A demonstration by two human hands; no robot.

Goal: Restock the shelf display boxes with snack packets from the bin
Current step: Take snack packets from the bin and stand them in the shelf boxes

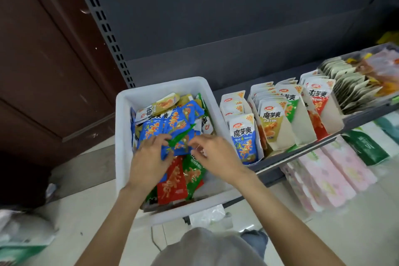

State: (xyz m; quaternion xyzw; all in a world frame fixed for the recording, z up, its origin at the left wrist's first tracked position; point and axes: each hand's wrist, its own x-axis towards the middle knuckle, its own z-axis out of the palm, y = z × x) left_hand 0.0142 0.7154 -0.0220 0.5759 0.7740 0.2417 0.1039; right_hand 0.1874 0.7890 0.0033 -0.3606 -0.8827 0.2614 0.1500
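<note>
Both hands inside white bin (123, 119) — left hand (149, 161) fingers curled on blue packets (172, 129), right hand (213, 155) fingertips pinching at a packet, which one unclear. Display boxes (280, 119) just right of bin.

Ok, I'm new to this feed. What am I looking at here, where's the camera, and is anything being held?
There is no machine here. The one picture comes from a camera worn on a person's head, looking down at their bare arms. Both hands are inside a white bin of mixed snack packets. The left hand has its fingers curled on a bunch of blue packets. The right hand reaches in beside it with bent fingers; whether its grip has closed on a packet is unclear. To the right, on a grey shelf, stand cardboard display boxes with packets upright in rows. Below the shelf lie pink and green packs.
</note>
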